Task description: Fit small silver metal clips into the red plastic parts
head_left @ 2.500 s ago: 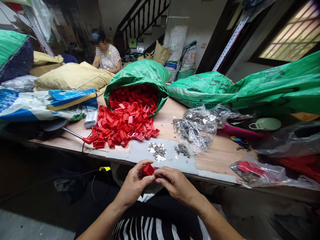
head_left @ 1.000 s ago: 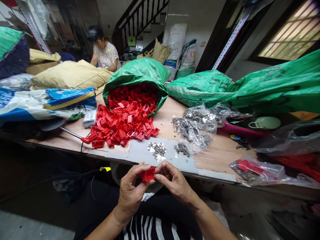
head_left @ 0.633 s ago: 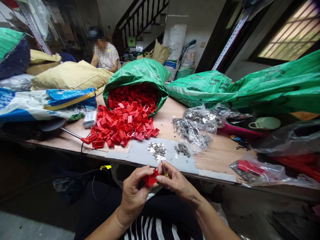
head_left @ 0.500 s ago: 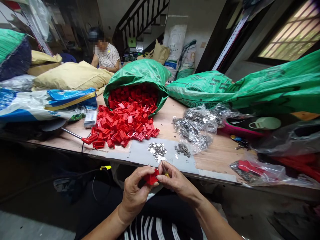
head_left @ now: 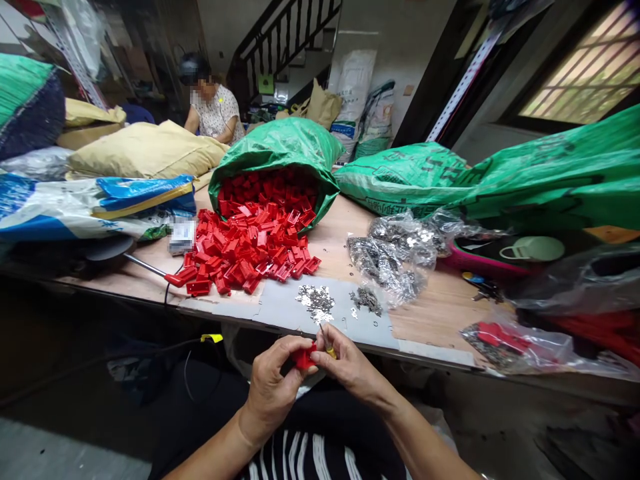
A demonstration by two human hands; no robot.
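Observation:
Between thumb and fingers, my left hand [head_left: 275, 377] grips a red plastic part [head_left: 304, 356] just in front of the table's edge. My right hand [head_left: 345, 360] is closed around a thin tool with a yellow handle [head_left: 331, 351], its dark shaft pointing up, and its fingertips meet the red part. Whatever sits inside the red part is too small to make out. Beyond my hands, a pile of small shiny metal pieces [head_left: 316, 301] and a darker metal pile [head_left: 367, 300] lie on a grey sheet [head_left: 280, 303]. Many red parts [head_left: 245, 250] spill from a green sack [head_left: 285, 143].
Clear bags of metal pieces [head_left: 387, 263] lie right of the piles. A pink-rimmed tray [head_left: 485, 263] with a pale cup [head_left: 537, 249] stands farther right. Green sacks [head_left: 415, 173] and a beige sack [head_left: 145, 150] line the back. Another person [head_left: 215, 110] sits behind at the left.
The view has shifted very slightly. My right hand and the tool have moved a little to the left relative to the red part, which stays in my left hand.

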